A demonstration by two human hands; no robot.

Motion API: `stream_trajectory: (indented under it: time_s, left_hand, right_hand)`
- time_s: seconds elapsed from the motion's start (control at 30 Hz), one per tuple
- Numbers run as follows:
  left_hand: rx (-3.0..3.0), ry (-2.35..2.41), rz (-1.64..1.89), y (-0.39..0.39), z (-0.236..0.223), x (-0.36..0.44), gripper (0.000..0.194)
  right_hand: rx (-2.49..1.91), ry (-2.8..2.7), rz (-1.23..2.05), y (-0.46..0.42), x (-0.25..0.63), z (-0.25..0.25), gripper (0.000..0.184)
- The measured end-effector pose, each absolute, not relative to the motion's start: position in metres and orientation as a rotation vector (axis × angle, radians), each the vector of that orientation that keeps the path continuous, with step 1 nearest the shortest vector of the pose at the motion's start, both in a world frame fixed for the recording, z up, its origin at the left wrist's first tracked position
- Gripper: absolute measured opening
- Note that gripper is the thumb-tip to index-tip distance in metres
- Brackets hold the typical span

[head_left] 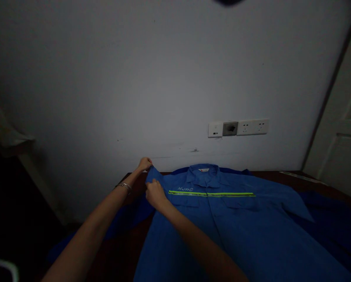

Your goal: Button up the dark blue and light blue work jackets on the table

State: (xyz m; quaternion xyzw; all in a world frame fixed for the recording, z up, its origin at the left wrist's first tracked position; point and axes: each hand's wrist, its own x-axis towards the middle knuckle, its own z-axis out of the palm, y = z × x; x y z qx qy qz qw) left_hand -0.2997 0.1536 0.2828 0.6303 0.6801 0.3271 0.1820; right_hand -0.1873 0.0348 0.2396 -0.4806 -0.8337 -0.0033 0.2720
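A blue short-sleeved work shirt [205, 211] lies spread front side up, its collar towards the wall. Across its chest runs a yellow-green and silver reflective stripe, with white lettering above it on the left. My left hand [145, 163] is closed on the outer top edge of the left-side sleeve, which is lifted. Lower on that same sleeve, my right hand [155, 194] pinches the cloth near the opening. A bracelet circles my left wrist. Beneath the shirt lies a darker blue garment [331, 215], showing at both sides and behind the collar.
Both garments rest on a dark reddish-brown surface [269, 174] against a pale wall [163, 78]. Wall sockets [252, 127] sit above the collar. To the right stands a white panelled door [342, 137]. Pale cloth [5, 125] hangs at far left.
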Motion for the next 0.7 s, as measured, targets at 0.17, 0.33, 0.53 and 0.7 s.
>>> stream_trajectory:
  time_s: [0.17, 0.33, 0.53, 0.7]
  left_hand:
    - [1.955, 1.846, 0.676, 0.176, 0.301, -0.246, 0.032]
    - [2.141, 1.768, 0.581, 0.186, 0.292, -0.188, 0.023]
    - [2.233, 1.669, 0.419, 0.171, 0.258, -0.137, 0.009]
    - [2.222, 1.522, 0.317, 0.153, 0.233, -0.119, 0.009]
  right_hand:
    - [-1.346, -2.154, 0.219, 0.036, -0.154, 0.244, 0.025]
    - [-1.362, -1.981, 0.520, 0.026, -0.115, 0.229, 0.024]
    - [-1.428, -1.605, 1.117, 0.010, -0.085, 0.200, 0.023]
    - [-1.468, -1.312, 1.408, -0.001, -0.086, 0.183, 0.023]
